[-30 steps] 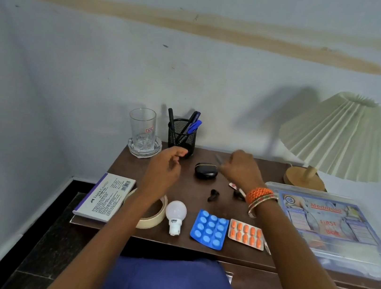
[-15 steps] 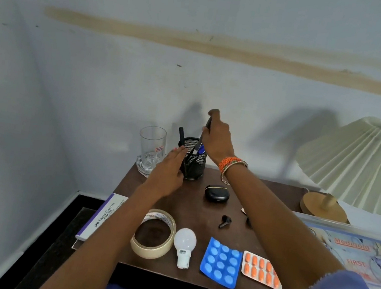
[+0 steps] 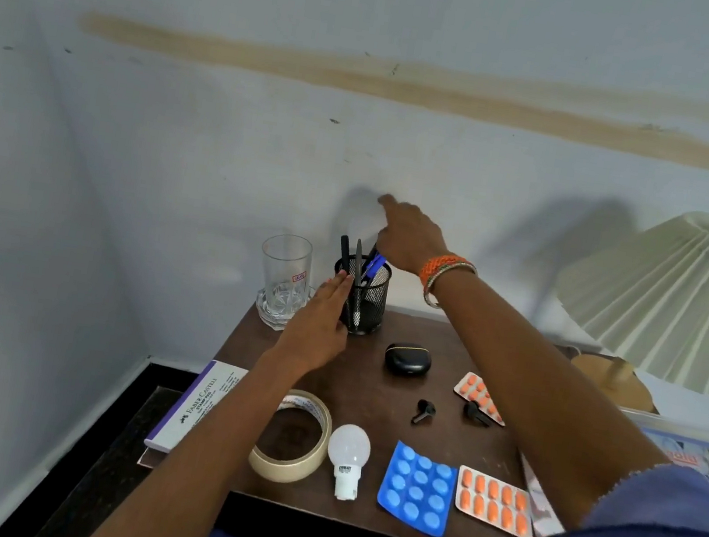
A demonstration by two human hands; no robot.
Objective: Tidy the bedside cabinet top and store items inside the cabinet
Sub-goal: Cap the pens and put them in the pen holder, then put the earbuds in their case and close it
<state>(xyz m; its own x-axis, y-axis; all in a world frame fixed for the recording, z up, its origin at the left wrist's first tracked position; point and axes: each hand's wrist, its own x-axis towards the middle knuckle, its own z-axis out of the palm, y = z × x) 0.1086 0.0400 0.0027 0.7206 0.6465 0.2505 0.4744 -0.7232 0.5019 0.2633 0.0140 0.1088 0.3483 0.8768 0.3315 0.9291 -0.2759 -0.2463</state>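
Observation:
A black mesh pen holder (image 3: 368,300) with several pens stands at the back of the brown cabinet top (image 3: 375,391). My left hand (image 3: 319,325) lies flat against the holder's left side, fingers straight and together. My right hand (image 3: 408,237) hovers just above the pens with fingers loose and the index raised, holding nothing. In front lie a black earbud case (image 3: 407,359), two loose earbuds (image 3: 423,412), a tape roll (image 3: 295,438), a white bulb (image 3: 348,453), a blue blister pack (image 3: 418,489) and orange pill strips (image 3: 494,503).
A drinking glass (image 3: 284,276) stands left of the holder. A white Faber-Castell box (image 3: 195,410) overhangs the left edge. A pleated lamp (image 3: 678,303) and a clear first-aid box (image 3: 703,458) fill the right side. The wall is close behind.
My right hand carried a pen to the holder, dropped it in and let go, fingers now lifted. My left hand moved up against the holder's side.

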